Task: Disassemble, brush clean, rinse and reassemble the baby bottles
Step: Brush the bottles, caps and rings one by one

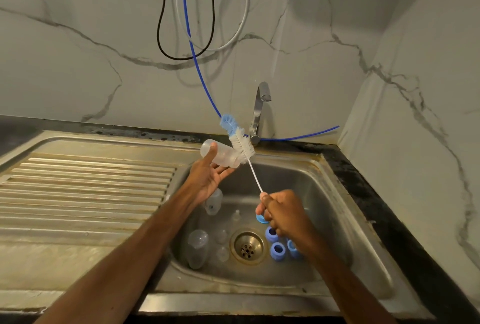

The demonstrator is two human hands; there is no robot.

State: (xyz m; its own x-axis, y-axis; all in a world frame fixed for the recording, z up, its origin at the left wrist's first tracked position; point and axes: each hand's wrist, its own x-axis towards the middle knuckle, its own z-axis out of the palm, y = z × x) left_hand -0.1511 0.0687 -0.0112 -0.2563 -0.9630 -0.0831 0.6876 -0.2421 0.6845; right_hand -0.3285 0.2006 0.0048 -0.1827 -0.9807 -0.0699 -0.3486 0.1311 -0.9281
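Head view: we are holding a bottle (220, 153) and a brush (240, 142) above the sink (337, 194).
Our left hand (207, 175) is gripping the clear bottle at 11 o'clock from the drain (248, 247), thumb over it and fingers under; it is lying sideways, its mouth touching the brush's white bristles. Our right hand (283, 213) is pinching the end of the brush's thin handle at 1 o'clock. Blue rings (278, 251) are sitting at 3 o'clock of the drain, and more clear bottles (198, 248) are lying at 9 o'clock.
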